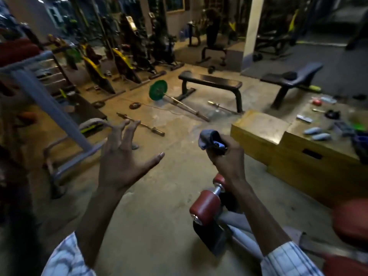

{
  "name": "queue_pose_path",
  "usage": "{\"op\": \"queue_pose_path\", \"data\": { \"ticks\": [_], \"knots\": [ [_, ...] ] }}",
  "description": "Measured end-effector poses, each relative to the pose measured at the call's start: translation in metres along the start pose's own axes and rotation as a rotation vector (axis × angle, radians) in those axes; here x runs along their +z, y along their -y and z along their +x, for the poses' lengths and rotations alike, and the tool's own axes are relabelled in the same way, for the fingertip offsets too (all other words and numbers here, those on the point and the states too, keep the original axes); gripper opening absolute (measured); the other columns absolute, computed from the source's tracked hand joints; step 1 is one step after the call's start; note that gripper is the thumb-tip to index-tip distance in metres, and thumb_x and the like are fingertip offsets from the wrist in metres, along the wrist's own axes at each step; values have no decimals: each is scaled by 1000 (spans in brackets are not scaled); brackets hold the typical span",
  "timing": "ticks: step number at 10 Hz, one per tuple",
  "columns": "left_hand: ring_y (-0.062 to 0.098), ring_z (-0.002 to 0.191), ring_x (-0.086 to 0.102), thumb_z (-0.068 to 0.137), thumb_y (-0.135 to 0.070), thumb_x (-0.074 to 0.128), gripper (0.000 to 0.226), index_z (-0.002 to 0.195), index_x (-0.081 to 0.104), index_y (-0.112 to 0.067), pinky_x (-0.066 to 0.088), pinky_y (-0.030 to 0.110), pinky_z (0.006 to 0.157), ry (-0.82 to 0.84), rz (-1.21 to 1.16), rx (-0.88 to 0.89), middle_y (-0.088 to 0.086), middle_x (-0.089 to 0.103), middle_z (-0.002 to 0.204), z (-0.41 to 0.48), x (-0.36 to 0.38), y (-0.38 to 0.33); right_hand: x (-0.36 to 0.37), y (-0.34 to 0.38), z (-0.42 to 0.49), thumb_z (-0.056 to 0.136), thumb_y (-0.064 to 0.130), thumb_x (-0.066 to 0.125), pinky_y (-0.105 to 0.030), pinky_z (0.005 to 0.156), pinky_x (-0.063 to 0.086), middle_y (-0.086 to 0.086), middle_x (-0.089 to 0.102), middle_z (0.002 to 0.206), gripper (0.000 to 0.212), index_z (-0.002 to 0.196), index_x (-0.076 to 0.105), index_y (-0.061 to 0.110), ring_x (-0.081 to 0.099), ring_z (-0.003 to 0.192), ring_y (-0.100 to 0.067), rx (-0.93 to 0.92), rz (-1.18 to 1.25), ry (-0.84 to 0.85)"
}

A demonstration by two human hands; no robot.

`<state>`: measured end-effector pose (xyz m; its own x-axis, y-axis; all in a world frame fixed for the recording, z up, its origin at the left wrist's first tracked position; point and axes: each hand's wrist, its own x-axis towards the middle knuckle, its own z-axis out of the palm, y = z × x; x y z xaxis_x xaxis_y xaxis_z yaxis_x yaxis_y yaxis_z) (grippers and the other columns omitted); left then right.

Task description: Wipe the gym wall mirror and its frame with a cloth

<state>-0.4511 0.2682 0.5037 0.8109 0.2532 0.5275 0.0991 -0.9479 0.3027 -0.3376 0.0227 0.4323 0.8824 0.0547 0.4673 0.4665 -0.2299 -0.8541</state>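
Cloth [207, 139] bunched in our gripping right hand [229, 158], left hand [123, 156] spread and empty
From the head view we cannot pick out the mirror for certain; walking there, we might trip on the barbell [185, 106] lying on the floor [159, 206]

Concrete floor [159, 212]: flat bench [211, 83] at ctr, 2nd bench [296, 76] to its R, barbell [186, 106] w/ green plate [158, 90] beside ctr bench, short bar [140, 123] nearer. Wooden box [258, 125] at R on floor; small bottles [316, 133] + misc bits on top.
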Motion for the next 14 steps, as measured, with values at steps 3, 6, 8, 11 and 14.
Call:
{"op": "queue_pose_path", "data": {
  "ticks": [3, 6, 8, 11, 14],
  "knots": [
    [30, 137, 47, 70, -84, 59, 98, 149, 45, -28, 47, 51, 108, 330, -118, 99, 5, 45, 152, 31, 194, 27, 24, -166, -30, 76, 48, 70, -49, 83, 60, -9, 76, 100, 52, 111, 73, 10, 74, 98, -24, 577, 43, -218],
    [28, 134, 50, 70, -76, 68, 96, 149, 48, -25, 48, 46, 105, 662, -157, 150, 5, 48, 150, 20, 362, 55, 89, -301, -77, 91, 36, 75, -44, 92, 60, -8, 73, 115, 45, 126, 63, 11, 72, 105, -23, 995, 114, -234],
    [32, 134, 50, 73, -76, 64, 98, 151, 46, -21, 47, 48, 104, 909, -154, 205, 10, 48, 152, -19, 467, 92, 144, -371, -116, 97, 27, 72, -47, 88, 60, -5, 75, 100, 9, 98, 72, 18, 73, 101, -26, 1207, 23, -372],
    [37, 131, 53, 74, -66, 74, 93, 149, 49, -15, 44, 48, 105, 1128, -150, 295, 16, 51, 149, -55, 578, 152, 211, -461, -165, 91, 22, 76, -22, 85, 54, -2, 67, 117, 30, 117, 62, 22, 65, 107, -18, 1178, -281, -461],
    [37, 129, 53, 75, -59, 68, 89, 149, 49, -14, 46, 48, 101, 1157, -198, 382, 16, 51, 148, -35, 592, 166, 219, -443, -155, 83, 41, 78, -24, 92, 53, 2, 56, 137, 65, 138, 49, 23, 59, 120, -13, 1097, -372, -551]
  ]
}}
